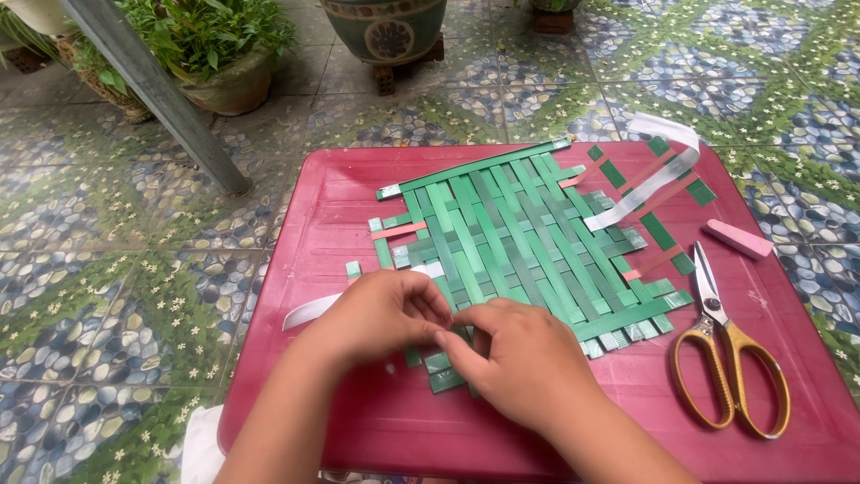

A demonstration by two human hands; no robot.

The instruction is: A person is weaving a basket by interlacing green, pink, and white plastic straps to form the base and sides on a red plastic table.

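A mat woven from green strips (524, 237) lies on a dark red plastic table (340, 193). My left hand (381, 314) and my right hand (520, 358) meet at the mat's near edge, fingers pinching the ends of the green strips there. A white strip (309, 311) sticks out to the left from under my left hand. Another white strip (654, 179) curls across the mat's far right corner, among a few pink strips.
Yellow-handled scissors (726, 358) lie on the table to the right of the mat. A pink block (737, 239) rests near the table's right edge. Potted plants (210, 54) and a grey slanted post (166, 103) stand on the patterned tile floor behind.
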